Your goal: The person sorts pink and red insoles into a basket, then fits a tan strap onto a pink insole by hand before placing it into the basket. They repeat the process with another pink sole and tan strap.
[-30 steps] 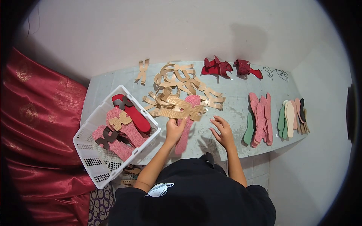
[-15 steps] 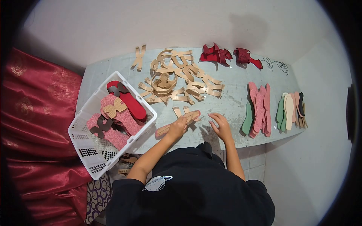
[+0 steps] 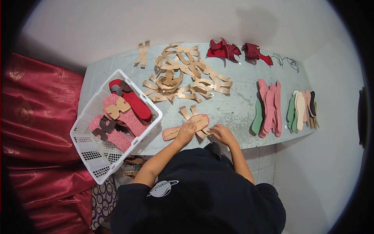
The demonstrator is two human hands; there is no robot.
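A sandal insole [image 3: 200,121], tan-faced with a pink rim, lies slantwise near the table's front edge. My left hand [image 3: 187,132] grips its middle, fingers curled over the tan face. Under the insole runs a beige sandal strap [image 3: 184,112]; two of its ends stick out at the far side and others at the near side. My right hand [image 3: 224,135] is closed at the near-side strap ends, its fingertips against one of them. Part of the strap is hidden beneath the insole and my fingers.
A white plastic basket [image 3: 156,119] with pink and red sandals stands at left. Behind my hands lies a pile of beige straps [image 3: 171,80]. Red uppers [image 3: 223,51] and thin black cord [image 3: 290,62] are at the back. Pink soles [image 3: 269,109] and other coloured soles [image 3: 299,111] lie right.
The insole has come down flatter over the strap, with more of its tan face showing. My right hand has moved left and down to the strap ends, and its fingers have closed.
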